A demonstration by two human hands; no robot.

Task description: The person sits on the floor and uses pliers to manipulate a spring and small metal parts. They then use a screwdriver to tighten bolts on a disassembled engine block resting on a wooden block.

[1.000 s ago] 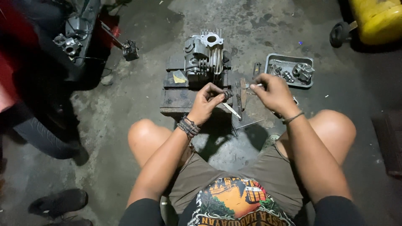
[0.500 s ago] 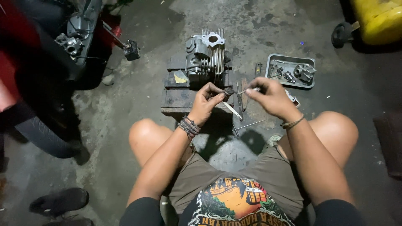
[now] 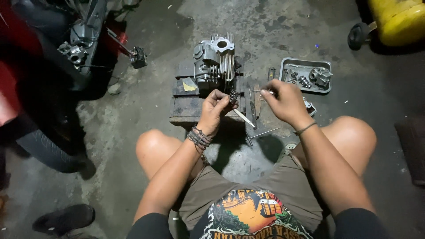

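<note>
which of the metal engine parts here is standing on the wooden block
The finned cylinder head. It stands upright on the wooden block just beyond the left hand, while the smaller parts lie in the grey tray on the floor.

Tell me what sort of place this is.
Most likely a small motorcycle repair workshop: a finned engine part stands on a block on the stained concrete floor, a metal tray holds small parts, and a motorcycle stands alongside.

hands [image 3: 248, 104]: 2 | cylinder head [image 3: 215, 62]: 1 | parts tray [image 3: 283, 63]: 1 | shoe [image 3: 64, 219]: 1
</note>
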